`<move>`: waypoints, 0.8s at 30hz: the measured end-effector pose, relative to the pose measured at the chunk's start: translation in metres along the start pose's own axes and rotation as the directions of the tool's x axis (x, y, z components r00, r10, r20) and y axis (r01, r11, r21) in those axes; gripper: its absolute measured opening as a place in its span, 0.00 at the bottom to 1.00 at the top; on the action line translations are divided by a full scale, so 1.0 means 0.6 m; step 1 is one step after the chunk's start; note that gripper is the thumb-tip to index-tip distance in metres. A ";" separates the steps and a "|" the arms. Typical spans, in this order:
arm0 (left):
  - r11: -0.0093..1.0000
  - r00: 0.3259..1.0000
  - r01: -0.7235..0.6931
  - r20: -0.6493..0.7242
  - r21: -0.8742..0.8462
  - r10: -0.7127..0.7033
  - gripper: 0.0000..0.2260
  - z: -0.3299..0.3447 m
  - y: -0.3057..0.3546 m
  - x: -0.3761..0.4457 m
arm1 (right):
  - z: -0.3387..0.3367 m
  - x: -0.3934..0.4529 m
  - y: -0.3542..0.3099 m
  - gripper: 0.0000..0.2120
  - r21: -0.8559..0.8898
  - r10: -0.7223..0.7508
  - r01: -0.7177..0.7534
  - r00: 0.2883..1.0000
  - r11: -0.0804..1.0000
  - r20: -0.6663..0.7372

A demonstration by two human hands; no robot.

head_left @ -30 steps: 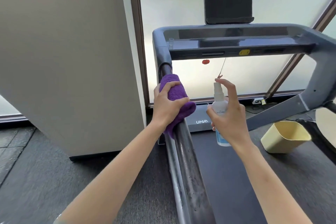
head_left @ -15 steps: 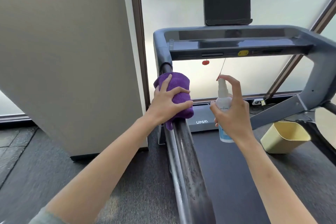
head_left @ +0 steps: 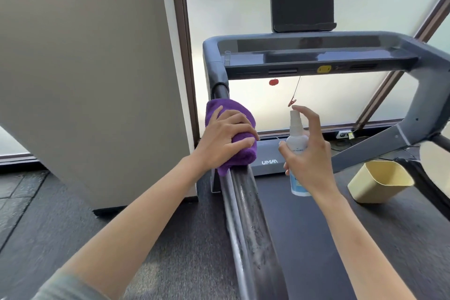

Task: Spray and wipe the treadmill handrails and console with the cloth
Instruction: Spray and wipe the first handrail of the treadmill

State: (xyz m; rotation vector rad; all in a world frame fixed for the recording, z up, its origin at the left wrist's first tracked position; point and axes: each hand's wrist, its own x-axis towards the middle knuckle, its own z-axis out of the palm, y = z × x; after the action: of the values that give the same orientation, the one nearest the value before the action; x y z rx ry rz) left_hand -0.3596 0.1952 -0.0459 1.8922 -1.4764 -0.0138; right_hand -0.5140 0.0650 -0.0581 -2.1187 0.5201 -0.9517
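Purple terry cloth [head_left: 233, 136], thick and bunched into a soft wad, sits wrapped over the top of the treadmill's left handrail [head_left: 250, 221], just below the point where the dark rail meets the grey upright. We see the left hand [head_left: 224, 139] laid over it, fingers [head_left: 243, 129] curled round the fabric and pressing it onto the rail, with a loose fold hanging off the rail's outer side. Below the cloth the handrail runs toward us, its dark surface flecked with pale droplets or streaks. The right hand [head_left: 309, 161] holds a small spray bottle [head_left: 295, 143] upright over the belt, just beside the rail; its fingers grip the body while the index finger arches above the white nozzle, and we cannot tell whether it touches the cap. The bottle is translucent white with a pale blue label near its base, the print too small to read. Ahead, the grey console [head_left: 316, 56] spans the frame, glossy on top, with a yellow tab on its front edge and a red clip [head_left: 292, 102] dangling on a cord. A black tablet holder [head_left: 302, 6] stands above it. A pale yellow bin [head_left: 379, 184] rests on the treadmill belt [head_left: 316, 238] to the right, tilted, well apart from both hands.
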 end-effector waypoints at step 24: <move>0.996 0.995 -0.089 -0.043 -0.004 0.088 0.20 -0.002 -0.035 0.019 | 0.023 0.010 0.007 0.32 0.014 0.039 -0.039 0.999 0.999 -0.008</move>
State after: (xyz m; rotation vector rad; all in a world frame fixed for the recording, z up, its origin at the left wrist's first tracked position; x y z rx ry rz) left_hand -0.3378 0.1877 -0.0515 1.8096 -1.5282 0.0629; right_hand -0.4994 0.0652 -0.0645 -2.0860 0.5549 -0.9397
